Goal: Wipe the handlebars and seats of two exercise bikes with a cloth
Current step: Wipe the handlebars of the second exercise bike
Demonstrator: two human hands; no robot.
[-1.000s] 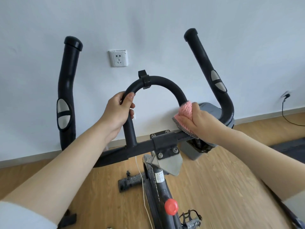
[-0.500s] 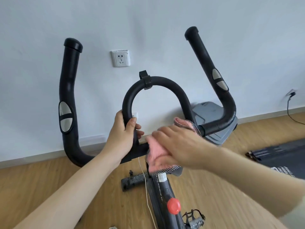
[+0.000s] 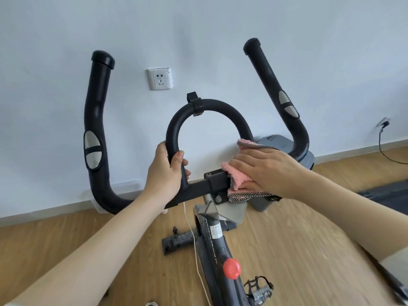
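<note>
Exercise-bike handlebars [image 3: 96, 120], matte black: two upswept horns [image 3: 268, 76] w/ silver oval pads [image 3: 92, 150], plus a centre loop [image 3: 220, 104] on a crossbar [image 3: 194, 191]. L hand [image 3: 164, 173] wraps fingers & thumb round the loop's leg at approx. 8 o'clock. R hand [image 3: 265, 171], fingers laid flat, presses the cloth [image 3: 237, 181] onto the crossbar at the loop's 4 o'clock, touching the clamp [image 3: 217, 181]. Cloth: crumpled pink fleece, black-and-white check edging. The wall socket [image 3: 160, 78] sits at 11 o'clock of the loop.
</note>
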